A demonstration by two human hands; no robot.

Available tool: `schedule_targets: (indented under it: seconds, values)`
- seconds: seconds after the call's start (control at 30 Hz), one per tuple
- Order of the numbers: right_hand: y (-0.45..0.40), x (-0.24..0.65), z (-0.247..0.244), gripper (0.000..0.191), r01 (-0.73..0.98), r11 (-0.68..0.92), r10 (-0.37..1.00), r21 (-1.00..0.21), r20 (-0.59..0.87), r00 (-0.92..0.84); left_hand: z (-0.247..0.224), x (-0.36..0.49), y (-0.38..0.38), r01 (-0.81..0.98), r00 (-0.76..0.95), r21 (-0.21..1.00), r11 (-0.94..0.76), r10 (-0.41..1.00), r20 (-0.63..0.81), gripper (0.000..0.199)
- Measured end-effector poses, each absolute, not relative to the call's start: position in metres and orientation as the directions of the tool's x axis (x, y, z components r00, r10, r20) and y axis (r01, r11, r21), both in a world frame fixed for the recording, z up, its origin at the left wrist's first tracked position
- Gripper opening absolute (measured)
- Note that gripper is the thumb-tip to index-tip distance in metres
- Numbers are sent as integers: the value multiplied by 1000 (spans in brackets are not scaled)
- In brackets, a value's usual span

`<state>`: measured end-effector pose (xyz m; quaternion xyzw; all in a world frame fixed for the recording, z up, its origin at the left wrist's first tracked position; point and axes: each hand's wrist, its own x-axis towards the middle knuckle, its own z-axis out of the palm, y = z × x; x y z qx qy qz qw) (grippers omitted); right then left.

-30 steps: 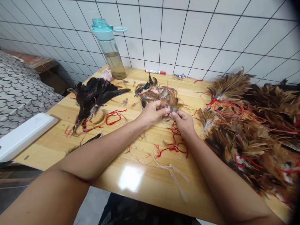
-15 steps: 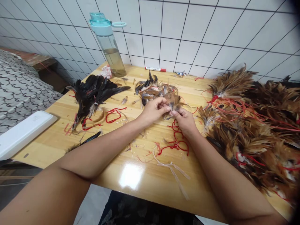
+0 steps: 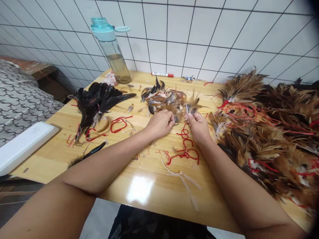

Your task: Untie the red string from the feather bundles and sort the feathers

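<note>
My right hand [image 3: 198,127] pinches a small tuft of brown feathers [image 3: 192,105] between thumb and fingers, the feather tips fanning upward. My left hand [image 3: 161,123] is curled closed at the front edge of a loose pile of brown and black feathers [image 3: 169,98]. Blurred grey fluff lies by its fingertips, and whether they grip it is hidden. Below my right hand, a tangled red cord [image 3: 185,154] lies on the wooden table [image 3: 159,212]. White strips [image 3: 183,179] lie nearer me.
Black feathers [image 3: 96,99] lie bunched on the left, beside a red cord loop [image 3: 118,124]. Brown feather bundles tied in red [image 3: 264,146] cover the right side. A water bottle [image 3: 116,63] and a red-capped marker [image 3: 161,75] stand and lie near the tiled wall. A white device [image 3: 27,146] sits at the left edge.
My hands have moved apart; the left has drawn away from the tuft and curled in. My right hand keeps the feathers, now more plainly visible. The view has shifted slightly.
</note>
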<state>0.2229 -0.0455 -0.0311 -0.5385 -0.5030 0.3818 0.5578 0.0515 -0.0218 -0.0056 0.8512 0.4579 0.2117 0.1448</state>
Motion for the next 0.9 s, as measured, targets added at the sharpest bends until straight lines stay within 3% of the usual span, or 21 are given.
schedule_targets:
  seconds: [0.23, 0.4, 0.5, 0.9]
  values:
    - [-48, 220, -29, 31, 80, 123, 960, -989, 139, 244, -1, 49, -15, 516, 344, 786, -340, 923, 174, 2]
    - [-47, 220, -31, 31, 140, 140, 953, -980, 172, 250, 0, 52, -16, 152, 257, 983, -100, 965, 58, 12]
    - [-47, 219, -32, 30, 166, 126, 955, -978, 165, 247, 1, 53, -16, 8, 280, 1000, -12, 960, 9, 19]
    - [-48, 216, -33, 28, 211, 136, 957, -968, 184, 226, -1, 54, -16, -82, 292, 997, -12, 956, 35, 23]
